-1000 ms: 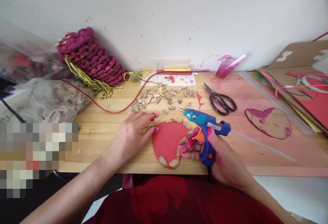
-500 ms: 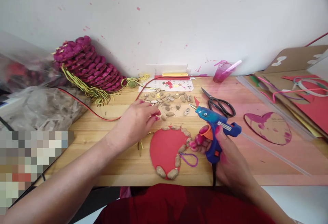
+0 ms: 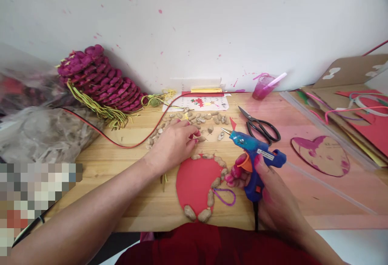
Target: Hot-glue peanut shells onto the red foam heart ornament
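Observation:
My right hand (image 3: 273,188) is wrapped around a blue hot glue gun (image 3: 250,145), with fingers at its orange trigger and the metal nozzle pointing left. My left hand (image 3: 177,139) is over the pile of peanuts (image 3: 207,116), fingers bent and a little apart. Its fingertips are by a peanut (image 3: 200,138); whether they touch one is hidden. Below lies a red card cutout (image 3: 197,184) with peanuts stuck along its top, right and bottom edges; its left edge is bare. A purple loop (image 3: 226,197) sticks out from its right side.
Black-handled scissors (image 3: 262,129) lie behind the glue gun. A heart-shaped cardboard (image 3: 321,155) rests at right, near cardboard sheets (image 3: 333,107). A pink cup (image 3: 262,87) stands by the wall. At left are a magenta peanut craft (image 3: 103,81), a plastic bag (image 3: 54,131) and a red-black cord (image 3: 115,141).
My left hand has moved right and slightly forward, further into the peanuts. My right hand keeps the glue gun in nearly the same place. The view has shifted slightly.

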`<state>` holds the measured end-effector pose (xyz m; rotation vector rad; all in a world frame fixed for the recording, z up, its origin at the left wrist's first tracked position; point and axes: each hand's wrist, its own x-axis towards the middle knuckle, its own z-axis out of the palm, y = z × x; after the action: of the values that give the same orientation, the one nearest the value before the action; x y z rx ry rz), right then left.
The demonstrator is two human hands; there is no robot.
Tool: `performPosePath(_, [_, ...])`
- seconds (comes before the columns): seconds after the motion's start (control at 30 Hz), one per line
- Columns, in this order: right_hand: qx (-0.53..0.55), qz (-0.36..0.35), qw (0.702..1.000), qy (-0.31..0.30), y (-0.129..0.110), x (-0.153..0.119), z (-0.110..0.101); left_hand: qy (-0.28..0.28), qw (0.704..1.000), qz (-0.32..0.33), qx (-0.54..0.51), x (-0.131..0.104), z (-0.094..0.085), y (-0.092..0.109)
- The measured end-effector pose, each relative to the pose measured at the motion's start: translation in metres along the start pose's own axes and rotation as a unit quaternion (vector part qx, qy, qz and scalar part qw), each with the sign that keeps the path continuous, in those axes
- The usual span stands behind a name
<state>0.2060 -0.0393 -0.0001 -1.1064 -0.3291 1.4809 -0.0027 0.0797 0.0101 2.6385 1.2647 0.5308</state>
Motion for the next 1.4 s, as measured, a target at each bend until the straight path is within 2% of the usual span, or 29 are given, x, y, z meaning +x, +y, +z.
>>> performPosePath(0.17, [0.000, 0.007, 1.000, 0.005, -0.002, -0.002, 0.001, 0.016, 0.999, -0.051, -0.003, -0.003, -0.013, -0.012])
performPosePath(0.3, [0.004, 0.018, 1.000, 0.020, -0.001, -0.002, -0.001, -0.002, 0.991, -0.117, 0.066, -0.010, -0.030, -0.029])
performPosePath(0.37, [0.002, 0.023, 1.000, 0.019, -0.001, -0.003, -0.001, 0.011, 0.988, -0.128, 0.083, -0.011, -0.032, -0.037])
performPosePath(0.53, [-0.016, 0.021, 0.999, 0.030, -0.003, -0.003, 0.001, 0.078, 0.994, -0.070, 0.036, -0.006, -0.018, -0.045])
performPosePath(0.73, [-0.023, 0.018, 0.999, 0.038, -0.003, -0.002, 0.002, 0.042, 0.994, -0.099, 0.028, 0.008, -0.001, -0.039])
performPosePath(0.83, [-0.024, 0.024, 0.999, 0.043, -0.002, -0.001, 0.001, 0.029, 0.993, -0.111, 0.036, 0.011, -0.002, -0.037])
performPosePath(0.93, [-0.019, 0.027, 0.999, 0.031, -0.001, -0.001, -0.001, 0.052, 0.990, -0.124, 0.045, 0.011, -0.003, -0.037])
performPosePath(1.03, [-0.017, 0.024, 0.999, 0.027, -0.001, -0.001, 0.000, 0.072, 0.990, -0.109, 0.046, 0.011, -0.001, -0.037])
performPosePath(1.17, [-0.022, 0.023, 0.999, 0.027, -0.003, -0.002, 0.003, 0.044, 0.994, -0.078, 0.059, 0.012, 0.005, -0.033])
performPosePath(1.4, [-0.020, 0.011, 1.000, 0.016, -0.002, -0.002, 0.001, 0.030, 0.994, -0.101, 0.021, 0.011, -0.001, -0.031])
